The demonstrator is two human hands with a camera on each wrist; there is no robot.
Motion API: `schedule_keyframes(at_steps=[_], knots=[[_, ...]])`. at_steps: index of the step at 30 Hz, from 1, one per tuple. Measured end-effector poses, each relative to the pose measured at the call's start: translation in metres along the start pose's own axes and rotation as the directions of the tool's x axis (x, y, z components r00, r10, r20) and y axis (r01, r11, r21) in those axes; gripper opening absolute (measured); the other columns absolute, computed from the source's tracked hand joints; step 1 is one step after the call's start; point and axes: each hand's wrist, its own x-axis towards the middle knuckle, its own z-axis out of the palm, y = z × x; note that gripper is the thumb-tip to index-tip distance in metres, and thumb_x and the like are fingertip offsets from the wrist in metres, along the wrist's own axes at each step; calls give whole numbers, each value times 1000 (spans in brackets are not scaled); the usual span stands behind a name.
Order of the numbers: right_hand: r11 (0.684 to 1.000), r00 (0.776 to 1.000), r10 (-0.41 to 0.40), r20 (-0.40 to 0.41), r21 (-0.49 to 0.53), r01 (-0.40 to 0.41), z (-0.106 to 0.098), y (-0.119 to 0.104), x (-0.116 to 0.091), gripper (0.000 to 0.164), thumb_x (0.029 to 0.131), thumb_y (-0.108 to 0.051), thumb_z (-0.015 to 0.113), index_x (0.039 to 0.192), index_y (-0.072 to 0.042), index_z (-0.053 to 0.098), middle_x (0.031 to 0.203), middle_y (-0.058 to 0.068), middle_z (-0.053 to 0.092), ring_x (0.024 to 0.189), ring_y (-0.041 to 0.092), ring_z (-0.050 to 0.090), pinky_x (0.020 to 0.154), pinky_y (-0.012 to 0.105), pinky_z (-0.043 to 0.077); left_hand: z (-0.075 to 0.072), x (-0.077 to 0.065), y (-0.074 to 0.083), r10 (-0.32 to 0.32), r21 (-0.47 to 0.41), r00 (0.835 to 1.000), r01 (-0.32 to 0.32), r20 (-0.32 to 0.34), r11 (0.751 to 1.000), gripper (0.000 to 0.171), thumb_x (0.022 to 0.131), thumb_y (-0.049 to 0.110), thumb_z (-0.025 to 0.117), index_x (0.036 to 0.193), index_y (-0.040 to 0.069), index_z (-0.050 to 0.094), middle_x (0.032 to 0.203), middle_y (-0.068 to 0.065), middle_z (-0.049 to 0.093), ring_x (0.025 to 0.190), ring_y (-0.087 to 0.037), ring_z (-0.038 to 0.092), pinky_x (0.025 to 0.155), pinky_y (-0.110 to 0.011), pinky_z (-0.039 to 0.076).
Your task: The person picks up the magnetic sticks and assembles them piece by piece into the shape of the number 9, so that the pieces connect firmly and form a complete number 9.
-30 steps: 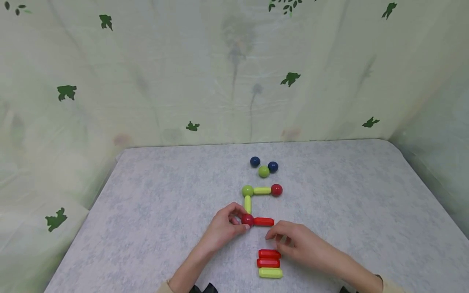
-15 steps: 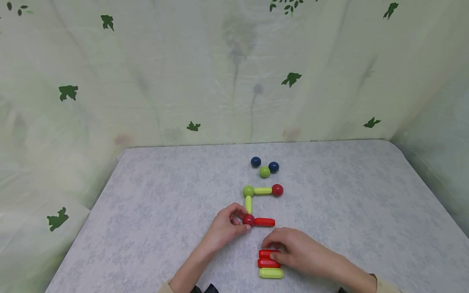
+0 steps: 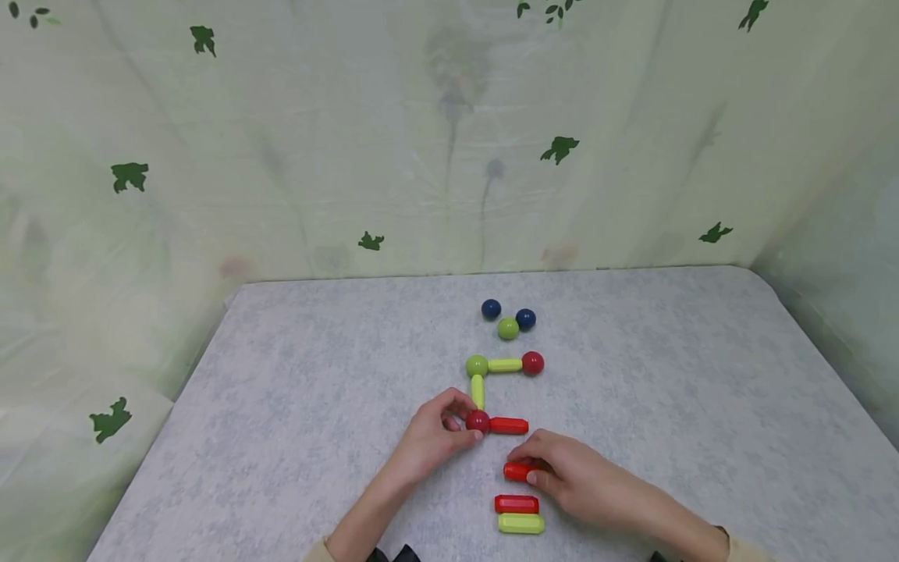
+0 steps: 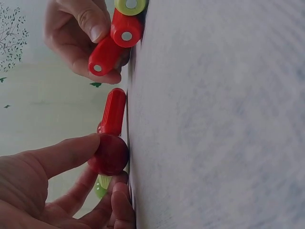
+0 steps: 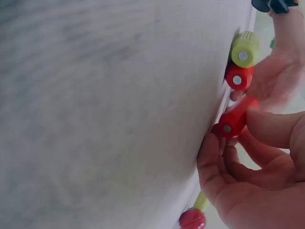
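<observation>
My left hand (image 3: 437, 433) holds a red ball (image 3: 477, 422) between thumb and fingers at the near corner of a joined shape. From that ball a red rod (image 3: 509, 426) points right, and a yellow-green rod (image 3: 477, 392) runs back to a green ball (image 3: 477, 365). Another yellow-green rod (image 3: 505, 365) links the green ball to a second red ball (image 3: 533, 363). My right hand (image 3: 572, 472) pinches a loose red rod (image 5: 238, 117) between thumb and fingers. Pale round discs show on the rod ends in the left wrist view.
Nearer the front edge, a red rod (image 3: 517, 504) and a yellow-green rod (image 3: 521, 524) lie side by side. Behind the joined shape sit two dark blue balls (image 3: 491, 309) and a green ball (image 3: 508, 329). A pale curtain hangs beyond the grey table (image 3: 337, 336).
My right hand came down to the stacked rods, took the farthest red one and moved it slightly away from the others. My left hand stays on the red ball.
</observation>
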Motion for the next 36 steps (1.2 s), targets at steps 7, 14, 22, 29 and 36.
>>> schedule_keyframes(at_steps=[7,14,22,29,36], knots=[[993,997,44,-69,115,-36,-14,12,-2,23,97,-10,60,118,-20,62,106,-9,60,95,16,55,83,29,49,0,1,-1,2,-4,1000,-2,-4,1000,28,81,6,76,105,12,64,96,-2,59,81,-21,51,66,-30,44],[982,976,103,-194,174,-69,-29,23,6,24,96,-5,61,120,-4,61,108,3,63,93,21,56,81,31,51,0,0,0,-1,-8,1000,1,-1,1000,28,81,6,76,105,12,64,96,-3,59,82,-21,51,66,-30,43],[961,924,181,-336,258,-94,-45,32,21,27,95,-5,62,121,5,60,104,9,66,88,21,62,76,30,54,0,-1,2,2,-11,1000,-2,-2,1000,29,81,6,77,107,10,64,96,-5,59,83,-21,50,67,-31,44],[923,893,312,-324,325,-205,-49,32,36,35,93,-13,67,124,3,61,98,7,69,82,19,63,74,31,54,0,-1,0,4,-9,1000,-4,0,1000,28,81,6,76,106,12,64,96,-3,59,83,-21,51,68,-31,44],[902,893,324,-311,388,-192,-50,35,44,38,93,-13,68,124,7,59,99,10,69,78,20,67,74,31,56,0,-1,1,-12,-6,1000,12,6,1000,29,82,7,76,107,12,63,98,-3,59,85,-22,51,68,-32,44]])
